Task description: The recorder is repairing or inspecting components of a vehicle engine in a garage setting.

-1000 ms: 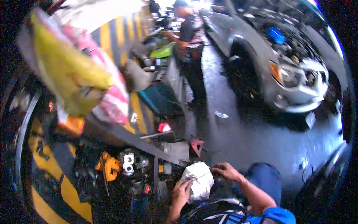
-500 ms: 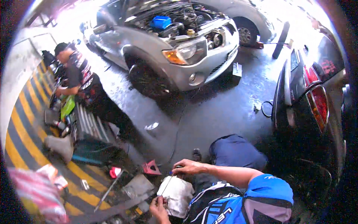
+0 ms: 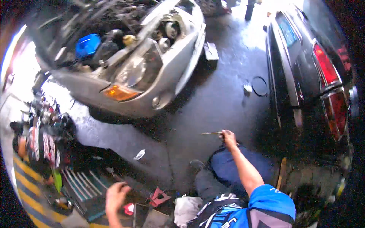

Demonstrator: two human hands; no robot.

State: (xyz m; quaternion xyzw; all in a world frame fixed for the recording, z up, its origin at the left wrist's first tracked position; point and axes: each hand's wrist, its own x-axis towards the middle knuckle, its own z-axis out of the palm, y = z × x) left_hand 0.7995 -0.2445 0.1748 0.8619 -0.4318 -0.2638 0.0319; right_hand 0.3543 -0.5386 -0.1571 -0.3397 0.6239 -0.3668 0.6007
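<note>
In my right hand [image 3: 228, 138], stretched forward above the dark floor, the fingers are closed on one end of a thin yellowish rod [image 3: 210, 133]. The rod points left, about level, its free tip touching nothing. My left hand [image 3: 117, 193] is raised at the lower left, fingers loosely bent and slightly blurred, with nothing visible in it. A crumpled white cloth [image 3: 187, 210] rests low in front of me, apart from both hands. The silver car [image 3: 133, 102] stands ahead with its engine bay open and a blue box-shaped part [image 3: 88, 45] inside.
A dark car [image 3: 300, 76] stands at the right. Near the left hand are a red triangular stand [image 3: 157, 197] and a slatted grey piece [image 3: 84, 184]. A person [image 3: 42, 146] is at the far left. A black ring [image 3: 260, 86] lies on the floor.
My right hand has moved forward and right with the rod, away from the white cloth. My left hand has left the rod and cloth and moved left. The view has turned and come nearer the silver car.
</note>
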